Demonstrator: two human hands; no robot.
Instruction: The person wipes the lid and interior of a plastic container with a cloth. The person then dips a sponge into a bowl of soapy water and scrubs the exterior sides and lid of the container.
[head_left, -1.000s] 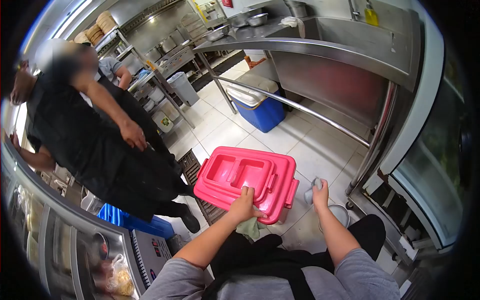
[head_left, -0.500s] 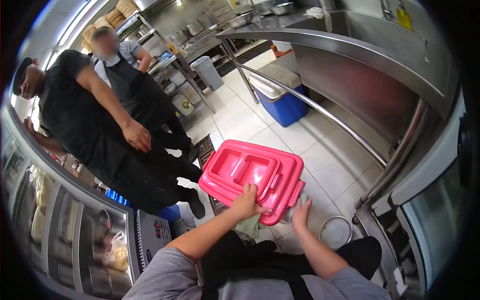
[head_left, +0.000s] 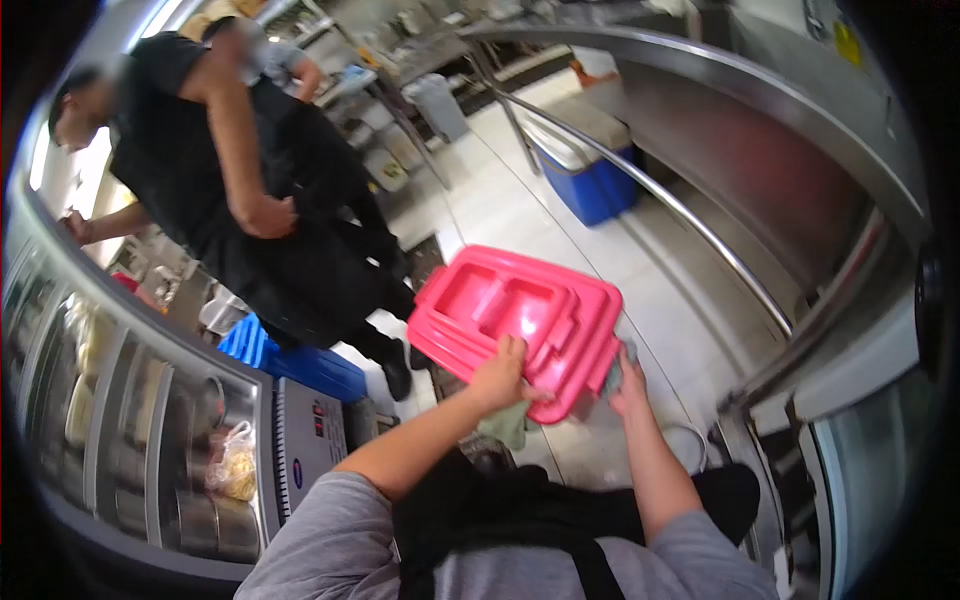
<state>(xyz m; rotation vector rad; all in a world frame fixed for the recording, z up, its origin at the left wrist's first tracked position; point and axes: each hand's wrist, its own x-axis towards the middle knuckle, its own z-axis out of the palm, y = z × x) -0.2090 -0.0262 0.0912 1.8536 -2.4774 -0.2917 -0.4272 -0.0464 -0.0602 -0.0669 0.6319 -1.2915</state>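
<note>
The bright pink rectangular plastic bin (head_left: 520, 312) is showing one plain colour, the fabric rag (head_left: 507, 426) is showing pale green, the boxy plastic cooler (head_left: 592, 185) is pairing blue with white, and the floor tiles (head_left: 500, 205) are gleaming white.

Commercial kitchen, long steel counter (head_left: 740, 70), steel-framed food case (head_left: 190, 345), tiled floor (head_left: 490, 205), people (head_left: 180, 170) in black

Honestly can't read a single word or number from where I'm standing. There's a dark oval badge (head_left: 297, 473) on the grey panel (head_left: 331, 424) of the glass-fronted unit, but the lettering's mush. Same panel has a little dark display (head_left: 319, 420) with reddish marks, too small and blurry to make out, sorry.
</note>
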